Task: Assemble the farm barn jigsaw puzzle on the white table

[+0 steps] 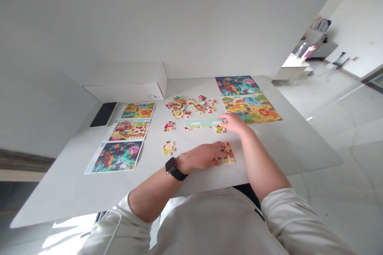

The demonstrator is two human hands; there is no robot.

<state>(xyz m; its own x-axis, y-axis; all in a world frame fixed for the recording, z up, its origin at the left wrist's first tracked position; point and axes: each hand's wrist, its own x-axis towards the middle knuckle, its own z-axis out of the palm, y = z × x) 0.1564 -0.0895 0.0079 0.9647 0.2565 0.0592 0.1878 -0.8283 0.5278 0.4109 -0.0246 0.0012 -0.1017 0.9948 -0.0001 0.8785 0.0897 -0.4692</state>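
Both hands are in on the puzzle, right hand [234,122] up at the sky, left hand [206,156] down low!
The right hand's fingers bend narrowly at the right end of the pale sky strip [196,123], mid-desk [74,195]; the left hand spreads low over the fence pieces [229,160], near the desk's front edge, and whether either hand grips anything, I cannot tell; beyond the strip sits the loose heap [179,108], with the red barn piece [169,126] just left of the strip.
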